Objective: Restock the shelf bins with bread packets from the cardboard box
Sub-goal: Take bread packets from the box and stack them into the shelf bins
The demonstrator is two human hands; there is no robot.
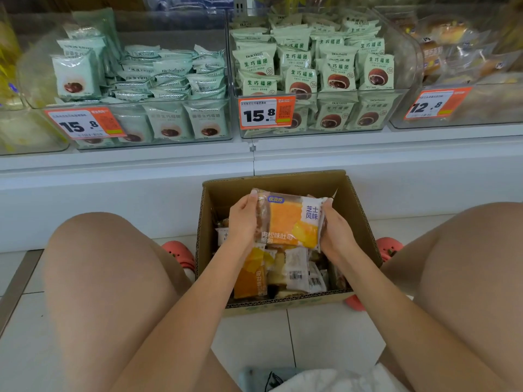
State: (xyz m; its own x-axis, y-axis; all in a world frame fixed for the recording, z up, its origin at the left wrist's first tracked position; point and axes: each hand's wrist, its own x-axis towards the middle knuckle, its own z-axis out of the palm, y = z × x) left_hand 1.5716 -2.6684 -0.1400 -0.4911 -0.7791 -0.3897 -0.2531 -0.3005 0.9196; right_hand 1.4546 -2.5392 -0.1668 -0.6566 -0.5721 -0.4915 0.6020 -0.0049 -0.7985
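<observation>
I had the left hand (242, 222) and right hand (335, 227) pinching the bread packet (291, 219) by its side edges above the cardboard box (359, 210); light, soft, probably slippery film.

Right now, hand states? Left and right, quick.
Left hand: grips the left edge of the orange bread packet, above the cardboard box.
Right hand: grips the same packet's right edge.
</observation>
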